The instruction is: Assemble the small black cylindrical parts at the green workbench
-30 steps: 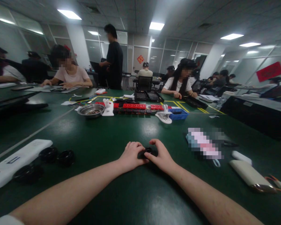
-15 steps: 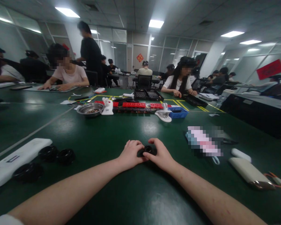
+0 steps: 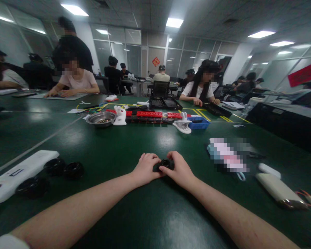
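Pinched from both sides, the small black ring (image 3: pixel 166 163) sits between the fingertips of the left hand (image 3: pixel 146 168) and the right hand (image 3: pixel 180 170). Each grip is closed on it, low on the green worktop (image 3: pixel 134 138) straight ahead of the person; whether the ring touches the surface is hard to tell. It looks small and smooth, so light, even pressure with both wrists planted would likely hold it steadiest. More black rings (image 3: pixel 74 170) lie well apart to the left, beside a white flat piece (image 3: pixel 20 172).

Small black ring-shaped part (image 3: pixel 165 163) rests on the green table (image 3: pixel 134 141).
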Demonstrator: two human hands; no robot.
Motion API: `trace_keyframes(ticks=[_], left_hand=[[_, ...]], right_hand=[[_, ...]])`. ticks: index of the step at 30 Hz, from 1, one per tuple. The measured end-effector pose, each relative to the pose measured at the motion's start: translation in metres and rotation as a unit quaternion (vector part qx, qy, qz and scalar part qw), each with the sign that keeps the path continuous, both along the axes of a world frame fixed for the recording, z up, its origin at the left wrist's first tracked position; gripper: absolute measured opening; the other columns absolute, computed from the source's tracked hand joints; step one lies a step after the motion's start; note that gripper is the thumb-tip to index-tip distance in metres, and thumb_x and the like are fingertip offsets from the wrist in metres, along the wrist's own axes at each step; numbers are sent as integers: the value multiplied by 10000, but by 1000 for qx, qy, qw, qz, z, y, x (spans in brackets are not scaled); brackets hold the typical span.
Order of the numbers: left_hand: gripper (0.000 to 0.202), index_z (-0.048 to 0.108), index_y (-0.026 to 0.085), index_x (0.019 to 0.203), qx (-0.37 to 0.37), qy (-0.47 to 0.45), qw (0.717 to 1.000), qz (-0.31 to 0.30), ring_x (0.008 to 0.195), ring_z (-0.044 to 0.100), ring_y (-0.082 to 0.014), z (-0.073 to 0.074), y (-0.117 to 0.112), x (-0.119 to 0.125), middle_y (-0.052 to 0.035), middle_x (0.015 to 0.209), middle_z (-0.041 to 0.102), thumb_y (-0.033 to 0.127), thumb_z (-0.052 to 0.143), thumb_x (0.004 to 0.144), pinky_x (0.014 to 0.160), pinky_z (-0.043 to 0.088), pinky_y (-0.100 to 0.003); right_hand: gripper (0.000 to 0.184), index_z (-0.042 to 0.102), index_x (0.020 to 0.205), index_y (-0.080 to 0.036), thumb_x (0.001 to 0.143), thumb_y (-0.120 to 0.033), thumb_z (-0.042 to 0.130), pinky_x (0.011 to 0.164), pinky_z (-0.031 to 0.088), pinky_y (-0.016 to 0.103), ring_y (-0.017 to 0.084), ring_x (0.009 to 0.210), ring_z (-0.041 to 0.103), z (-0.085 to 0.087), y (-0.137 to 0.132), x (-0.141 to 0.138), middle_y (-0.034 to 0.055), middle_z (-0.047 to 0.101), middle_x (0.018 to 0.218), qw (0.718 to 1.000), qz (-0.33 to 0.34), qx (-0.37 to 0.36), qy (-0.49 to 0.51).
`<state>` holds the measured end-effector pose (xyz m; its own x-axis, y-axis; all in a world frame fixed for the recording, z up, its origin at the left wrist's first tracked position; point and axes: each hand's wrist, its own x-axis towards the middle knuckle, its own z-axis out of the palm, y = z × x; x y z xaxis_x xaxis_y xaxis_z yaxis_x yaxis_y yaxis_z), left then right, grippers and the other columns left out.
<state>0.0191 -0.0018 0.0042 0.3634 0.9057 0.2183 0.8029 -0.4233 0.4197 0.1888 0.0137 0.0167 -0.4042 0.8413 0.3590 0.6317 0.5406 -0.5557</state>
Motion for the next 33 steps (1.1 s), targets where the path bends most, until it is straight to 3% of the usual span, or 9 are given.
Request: trace_keyframes(ticks=[4, 9, 13, 16, 18, 22, 27, 30, 33], left_hand=[[308, 590, 206, 904, 2, 2, 1000, -1, 988, 468, -238, 1, 0, 0, -39, 1014, 537, 430, 634, 697, 919, 316, -429], [300, 589, 201, 888, 5, 5, 1000, 4, 981, 468, -239, 2, -1, 0, -38, 1015, 542, 413, 649, 685, 915, 323, -426], [299, 588, 200, 884, 1, 3, 1000, 5, 982, 473, -236, 2, -1, 0, -41, 1010, 544, 425, 637, 694, 918, 321, -427], [300, 590, 203, 879, 2, 2, 1000, 2, 982, 474, -235, 2, -1, 0, -37, 1002, 546, 437, 631, 698, 923, 317, -429], [315, 588, 205, 906, 5, 2, 1000, 0, 993, 468, -240, 1, -1, 0, -39, 1012, 543, 436, 634, 696, 926, 315, -432], [317, 588, 205, 918, 2, 2, 1000, 0, 1007, 463, -244, 0, 0, 0, -42, 1026, 540, 417, 645, 689, 934, 307, -435], [301, 595, 209, 881, 4, 0, 1000, -1, 994, 469, -244, -1, 0, 0, -38, 1013, 538, 440, 634, 692, 924, 314, -437], [317, 592, 215, 900, 8, 0, 1000, -3, 985, 469, -242, -1, 0, 0, -36, 1010, 539, 448, 633, 691, 912, 325, -430], [337, 584, 219, 934, 12, 5, 1000, -3, 972, 469, -243, -1, 1, -1, -36, 1014, 539, 445, 635, 689, 896, 338, -425]], right_hand=[[177, 503, 852, -179, 693, -206, 574, 736, 440, 346, 202, 810, 530, 4, -1, 1, 44, 567, 836, 998, 55, -3, -24], [474, 429, 1118, -166, 668, -176, 577, 886, 390, 394, 235, 1028, 486, 4, -3, 4, 105, 524, 1117, 996, 83, -16, -12], [397, 500, 974, -158, 662, -359, 641, 765, 437, 387, 241, 882, 524, 3, -3, 1, 91, 562, 949, 1000, 6, -11, -25], [222, 539, 813, -172, 681, -328, 626, 705, 440, 366, 223, 796, 529, 6, -2, 1, 57, 573, 808, 999, 15, -3, -46], [184, 550, 863, -174, 689, -216, 591, 747, 436, 364, 216, 832, 534, 8, -2, 2, 55, 590, 845, 997, 71, -6, -38], [452, 469, 1100, -168, 662, -159, 581, 875, 394, 398, 238, 1022, 490, 4, -2, 4, 101, 538, 1104, 993, 113, -13, -13], [297, 521, 918, -168, 678, -306, 628, 758, 443, 379, 226, 853, 534, 1, 1, 3, 68, 571, 890, 999, 36, 8, 4], [175, 542, 867, -185, 697, -204, 578, 758, 444, 360, 208, 837, 545, 5, 2, 4, 47, 590, 850, 997, 78, 5, 5], [372, 511, 1030, -190, 670, -100, 519, 856, 413, 379, 211, 962, 534, 7, 0, 5, 69, 585, 1019, 991, 133, -13, 18]])
